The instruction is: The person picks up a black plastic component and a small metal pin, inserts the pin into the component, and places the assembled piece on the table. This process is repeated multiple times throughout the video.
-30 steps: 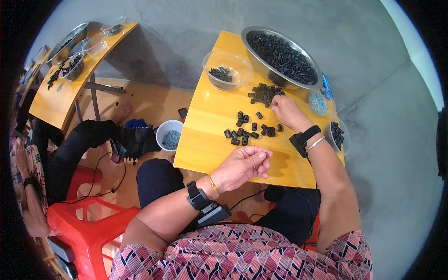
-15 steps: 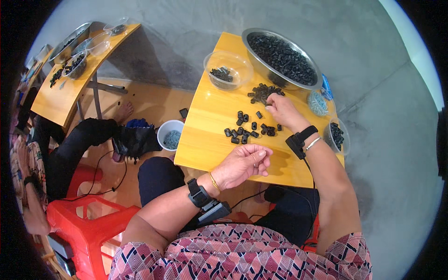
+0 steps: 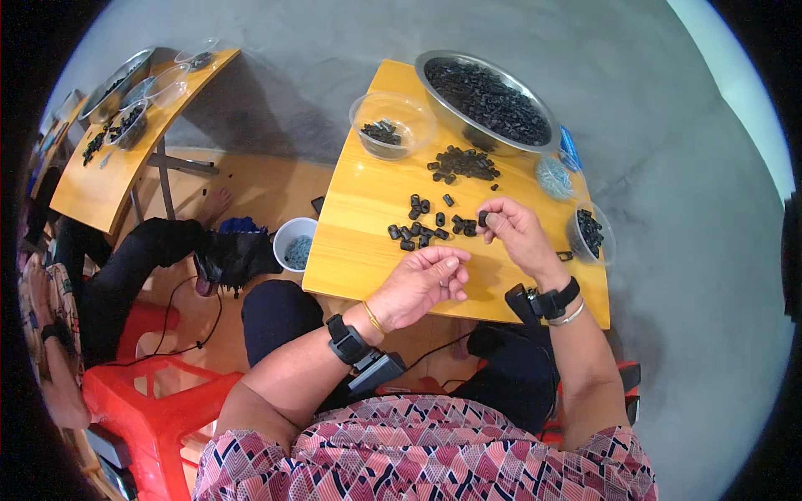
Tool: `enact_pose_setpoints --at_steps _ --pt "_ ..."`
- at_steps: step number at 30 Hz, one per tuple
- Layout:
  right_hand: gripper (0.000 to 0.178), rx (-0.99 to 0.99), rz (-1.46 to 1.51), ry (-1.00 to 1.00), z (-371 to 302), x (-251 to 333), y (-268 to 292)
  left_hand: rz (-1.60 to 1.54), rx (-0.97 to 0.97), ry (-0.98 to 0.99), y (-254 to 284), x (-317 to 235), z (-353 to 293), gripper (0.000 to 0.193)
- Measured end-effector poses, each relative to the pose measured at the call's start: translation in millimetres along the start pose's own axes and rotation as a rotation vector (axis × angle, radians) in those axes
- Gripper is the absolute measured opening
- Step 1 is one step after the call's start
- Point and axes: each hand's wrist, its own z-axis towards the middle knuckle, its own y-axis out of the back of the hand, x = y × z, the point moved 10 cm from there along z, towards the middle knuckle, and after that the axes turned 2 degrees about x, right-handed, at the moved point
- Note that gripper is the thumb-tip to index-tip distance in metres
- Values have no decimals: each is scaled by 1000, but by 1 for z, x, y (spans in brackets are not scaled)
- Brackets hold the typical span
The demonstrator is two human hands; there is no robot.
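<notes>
Between its thumb and fingertips, my right hand [image 3: 518, 234] pinches a small black plastic piece [image 3: 483, 219] just above the table. My left hand [image 3: 422, 286] is at the table's near edge, its thumb and curled fingers closed together; what they hold, if anything, is hidden. Several short black cylindrical pieces [image 3: 416, 235] lie scattered on the yellow table [image 3: 351, 250] beyond it. Farther back is a denser pile of small black pieces [image 3: 466, 164]. One piece [image 3: 565, 255] lies right of my right wrist.
A large metal bowl [image 3: 547, 149] heaped with black pieces stands at the back, beside a clear bowl [image 3: 359, 113]. On the right are a tub with light blue bits [image 3: 554, 177] and a clear cup [image 3: 608, 250]. A white bucket [image 3: 281, 250] and red stool [image 3: 159, 401] are left; a person sits beyond.
My right hand has come back from the dense pile toward me and now pinches a black piece. My left hand has barely moved. The whole view has shifted slightly.
</notes>
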Motion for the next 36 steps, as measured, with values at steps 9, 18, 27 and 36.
enact_pose_setpoints --at_steps 9,18,27,36 --pt "11 -26 31 110 -34 20 -15 38 -46 -48 3 -3 2 18" --pt "17 -88 -597 356 -56 61 -49 107 -47 -36 0 -3 1 13" --pt "19 -97 -528 392 -64 60 -42 136 -28 16 0 1 0 8" --pt "21 -259 -847 -151 -8 -28 79 56 -41 28 0 0 -2 8"
